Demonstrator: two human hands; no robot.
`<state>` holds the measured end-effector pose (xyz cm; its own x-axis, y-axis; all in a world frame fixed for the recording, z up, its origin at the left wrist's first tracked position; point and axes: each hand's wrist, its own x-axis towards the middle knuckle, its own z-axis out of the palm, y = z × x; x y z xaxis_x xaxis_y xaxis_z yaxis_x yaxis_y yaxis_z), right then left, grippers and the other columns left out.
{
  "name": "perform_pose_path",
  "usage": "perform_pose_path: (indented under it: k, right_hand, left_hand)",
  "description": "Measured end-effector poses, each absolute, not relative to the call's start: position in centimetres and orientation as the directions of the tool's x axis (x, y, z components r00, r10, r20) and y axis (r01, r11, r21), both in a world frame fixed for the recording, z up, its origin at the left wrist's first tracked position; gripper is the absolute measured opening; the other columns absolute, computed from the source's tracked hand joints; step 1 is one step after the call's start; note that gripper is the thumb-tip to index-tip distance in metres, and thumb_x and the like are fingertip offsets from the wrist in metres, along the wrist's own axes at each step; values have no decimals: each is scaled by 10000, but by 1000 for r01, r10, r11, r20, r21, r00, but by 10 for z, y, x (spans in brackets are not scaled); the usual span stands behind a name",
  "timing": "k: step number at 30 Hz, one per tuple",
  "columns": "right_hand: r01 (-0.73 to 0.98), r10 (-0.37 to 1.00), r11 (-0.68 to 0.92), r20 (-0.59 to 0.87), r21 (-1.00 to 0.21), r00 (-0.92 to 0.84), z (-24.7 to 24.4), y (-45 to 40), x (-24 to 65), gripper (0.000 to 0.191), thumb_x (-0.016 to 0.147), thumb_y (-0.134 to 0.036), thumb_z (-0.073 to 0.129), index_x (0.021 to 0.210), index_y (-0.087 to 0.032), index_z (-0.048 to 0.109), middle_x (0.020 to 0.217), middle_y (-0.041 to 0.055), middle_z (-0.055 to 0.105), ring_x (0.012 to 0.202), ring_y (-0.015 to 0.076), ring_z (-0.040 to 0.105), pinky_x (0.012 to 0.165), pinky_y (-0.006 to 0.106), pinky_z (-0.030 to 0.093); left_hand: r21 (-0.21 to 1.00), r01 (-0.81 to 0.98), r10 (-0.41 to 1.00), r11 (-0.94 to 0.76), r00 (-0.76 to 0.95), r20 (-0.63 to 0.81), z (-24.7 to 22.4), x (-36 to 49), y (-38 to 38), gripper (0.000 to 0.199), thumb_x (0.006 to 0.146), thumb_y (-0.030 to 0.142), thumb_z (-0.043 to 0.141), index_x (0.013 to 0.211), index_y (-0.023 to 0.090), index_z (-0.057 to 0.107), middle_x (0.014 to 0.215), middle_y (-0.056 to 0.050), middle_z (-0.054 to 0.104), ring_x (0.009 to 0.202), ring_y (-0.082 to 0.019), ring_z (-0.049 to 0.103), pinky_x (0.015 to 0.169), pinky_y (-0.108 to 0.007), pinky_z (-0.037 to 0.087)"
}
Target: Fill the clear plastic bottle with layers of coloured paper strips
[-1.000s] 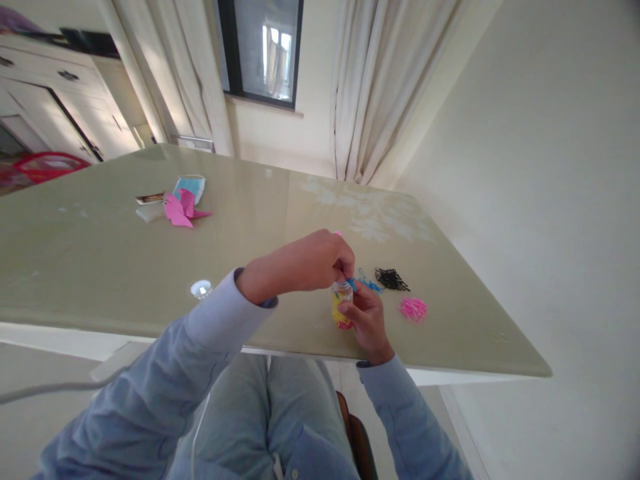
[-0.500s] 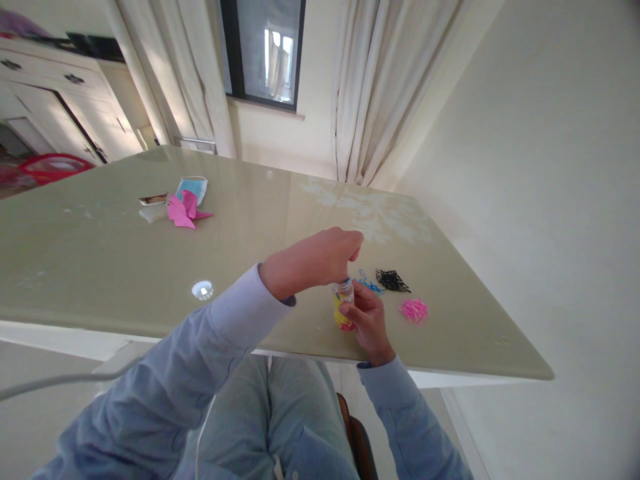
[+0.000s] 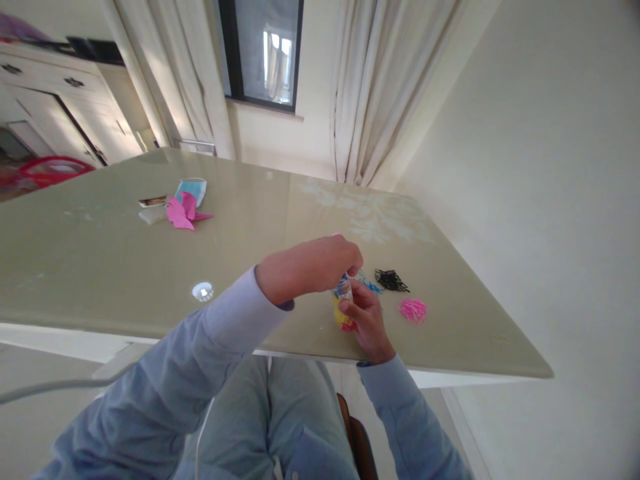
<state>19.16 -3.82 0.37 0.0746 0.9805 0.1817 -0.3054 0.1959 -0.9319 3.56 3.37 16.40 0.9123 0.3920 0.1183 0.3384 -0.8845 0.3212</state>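
My right hand [image 3: 369, 320] is wrapped around a small clear jar [image 3: 343, 308], holding it on the table near the front edge. Red and yellow bits fill the jar's lower part, with blue near its mouth. Over the mouth, my left hand [image 3: 320, 265] is closed, its fingertips at some blue rubber bands [image 3: 345, 277]; the fingers partly hide them. A small heap of loose blue rubber bands [image 3: 371, 286] lies just behind my right hand. To its right are a heap of black rubber bands [image 3: 392, 280] and one of pink rubber bands [image 3: 413, 310].
A shiny round lid [image 3: 203, 291] lies on the table [image 3: 250, 227] left of my forearm. Farther back left are a pink folded-paper piece [image 3: 184, 211], a blue face mask [image 3: 192, 191] and a small card [image 3: 153, 201]. A wall [image 3: 550, 200] borders the right side.
My left hand has dropped slightly, and its fingers have shifted from reaching down at the jar's mouth to bunching beside it. My right hand still holds the jar.
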Motion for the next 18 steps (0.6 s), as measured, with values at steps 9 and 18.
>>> perform_pose_path:
  k: [9, 18]
  right_hand:
    - [-341, 986, 164, 145, -926, 80, 10, -42, 191, 385, 619, -362, 880, 950, -208, 758, 788, 15, 667, 577, 101, 487, 488, 215, 408]
    - [-397, 985, 172, 149, -902, 89, 13, -43, 191, 401, 577, -386, 905, 914, -219, 763, 771, 12, 664, 578, 99, 494, 499, 207, 415]
  left_hand:
    - [318, 348, 411, -882, 897, 160, 173, 38, 33, 166, 771, 21, 565, 755, 138, 681, 691, -17, 649, 617, -118, 534, 598, -258, 339]
    - [344, 302, 382, -889, 903, 194, 175, 40, 34, 185, 734, 15, 558, 703, 149, 683, 667, -14, 657, 602, -114, 533, 593, -259, 321]
